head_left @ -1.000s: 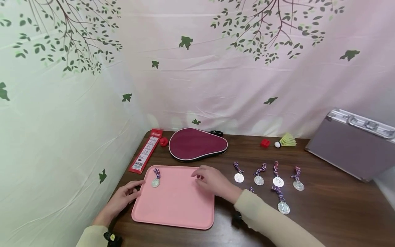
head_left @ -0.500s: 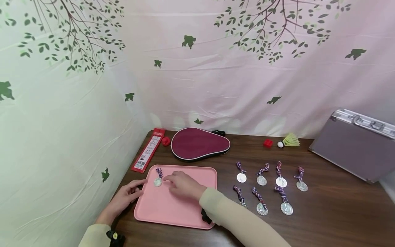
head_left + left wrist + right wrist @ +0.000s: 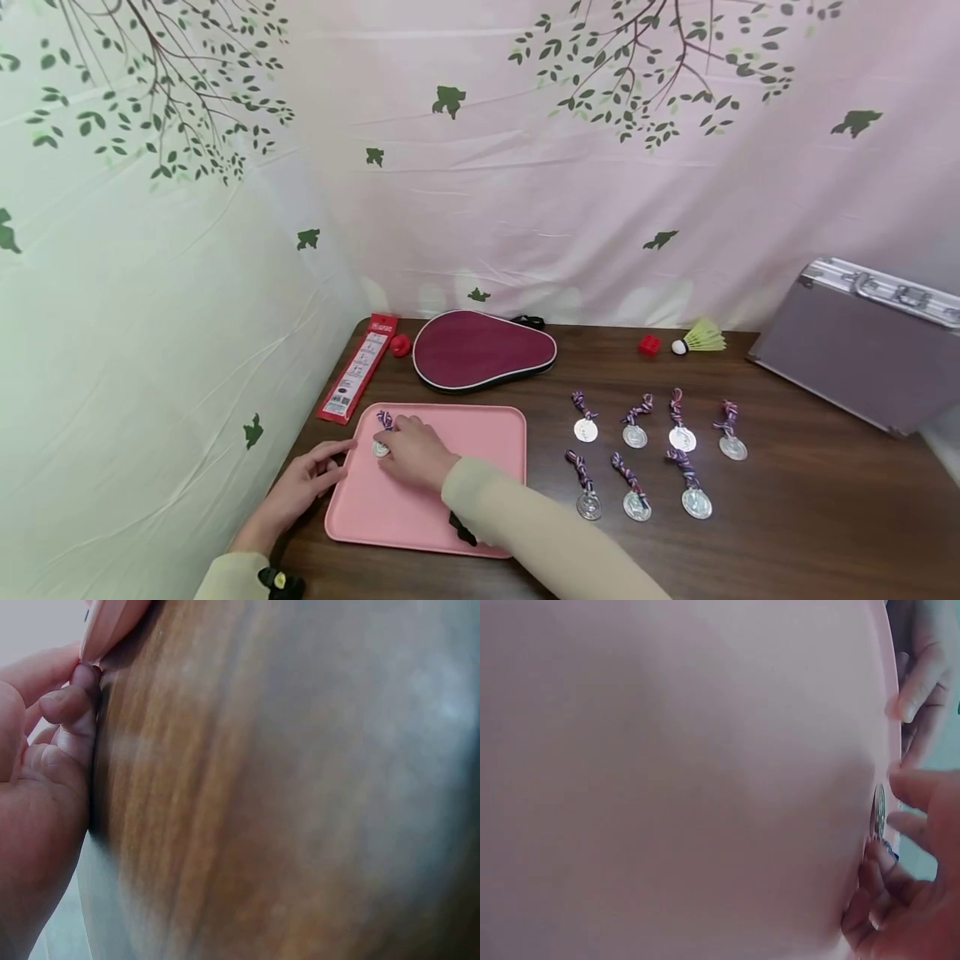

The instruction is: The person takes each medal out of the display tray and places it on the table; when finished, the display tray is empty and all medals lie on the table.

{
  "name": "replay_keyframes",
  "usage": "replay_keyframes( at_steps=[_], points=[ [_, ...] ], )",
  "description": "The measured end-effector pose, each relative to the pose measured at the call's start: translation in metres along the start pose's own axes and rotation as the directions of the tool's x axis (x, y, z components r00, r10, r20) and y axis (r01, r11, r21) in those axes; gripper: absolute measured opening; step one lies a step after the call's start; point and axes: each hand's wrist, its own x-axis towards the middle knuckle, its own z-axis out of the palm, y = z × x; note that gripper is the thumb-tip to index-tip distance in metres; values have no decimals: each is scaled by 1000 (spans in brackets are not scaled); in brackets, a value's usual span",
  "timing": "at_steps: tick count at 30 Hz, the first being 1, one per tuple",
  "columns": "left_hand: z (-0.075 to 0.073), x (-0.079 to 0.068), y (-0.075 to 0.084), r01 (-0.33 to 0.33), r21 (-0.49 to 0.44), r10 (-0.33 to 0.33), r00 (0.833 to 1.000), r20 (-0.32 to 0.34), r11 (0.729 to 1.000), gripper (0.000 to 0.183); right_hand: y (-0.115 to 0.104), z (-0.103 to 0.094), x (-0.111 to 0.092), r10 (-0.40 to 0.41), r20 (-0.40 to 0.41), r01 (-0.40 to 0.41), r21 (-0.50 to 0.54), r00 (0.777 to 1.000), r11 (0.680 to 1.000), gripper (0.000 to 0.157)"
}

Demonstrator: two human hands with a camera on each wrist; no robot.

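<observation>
A pink tray point(image 3: 487, 429) lies on the dark wooden table. Near its upper left corner is a silver medal point(image 3: 380, 449) with a purple and white ribbon, partly covered by my right hand point(image 3: 416, 454). In the right wrist view the fingers of that hand lie at the ribbon of the medal point(image 3: 879, 810), and the thumb stands a little apart from its disc. My left hand point(image 3: 296, 492) rests against the tray's left rim, index finger and thumb spread along it. The left wrist view has the left hand point(image 3: 52, 757) with bent fingers at the tray's edge.
Several medals point(image 3: 635, 505) lie in two rows right of the tray. Behind are a red packet point(image 3: 358, 367), a small red object point(image 3: 401, 345), a maroon paddle case point(image 3: 480, 350), a red block point(image 3: 649, 344), a shuttlecock point(image 3: 699, 337) and a grey case point(image 3: 855, 350).
My right hand has moved left across the tray, from its right side to the medal at upper left. The left hand keeps its place at the rim.
</observation>
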Motion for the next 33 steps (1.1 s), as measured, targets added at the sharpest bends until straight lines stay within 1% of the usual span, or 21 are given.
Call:
replay_keyframes(
  at_steps=[1, 3, 6, 8, 9, 12, 16, 19, 25, 28, 30, 31, 33],
  points=[
    [0, 0, 0, 11, -2, -11, 1000, -5, 1000, 41, -1, 2, 1, 20, -6, -20, -13, 1000, 1000, 35],
    [1, 0, 0, 11, -2, -11, 1000, -6, 1000, 41, -4, 5, 3, 57, -22, -57, -38, 998, 998, 33],
    [1, -1, 1, -4, -3, 4, 1000, -3, 1000, 40, -7, 7, 5, 93, -46, -96, -59, 995, 994, 28],
    [1, -1, 2, -14, 1, 14, 1000, 3, 1000, 41, -7, 8, 5, 107, -56, -111, -69, 993, 991, 26],
    [1, -1, 1, -7, 0, 7, 1000, 0, 1000, 40, -7, 8, 5, 110, -60, -114, -68, 992, 991, 26],
    [0, -1, 1, -1, 3, 1, 1000, 4, 1000, 41, -8, 7, 5, 118, -60, -121, -37, 991, 992, 23],
    [0, -2, 1, 12, -5, -12, 1000, 3, 1000, 41, -6, 5, 6, 134, -51, -131, 46, 990, 990, 20],
    [0, -2, 1, 19, -9, -19, 1000, 6, 1000, 41, -3, 3, 6, 134, -52, -128, 113, 990, 985, 22],
    [2, -2, 0, 24, -15, -24, 1000, 10, 1000, 42, 4, 0, 4, 105, -73, -84, 250, 992, 965, 30],
    [2, -2, 0, 25, -13, -25, 1000, 9, 1000, 42, 9, -1, 3, 97, -71, -69, 323, 993, 944, 34],
    [2, -2, 0, 27, -13, -27, 1000, 8, 1000, 42, 12, -2, 1, 93, -64, -62, 380, 994, 923, 35],
    [1, -2, 1, 28, -13, -28, 1000, 9, 1000, 42, 14, -2, 1, 89, -60, -56, 409, 994, 911, 35],
    [1, -2, 1, 32, -13, -32, 999, 10, 999, 42, 18, -2, -1, 70, -44, -40, 481, 997, 876, 35]
  ],
)
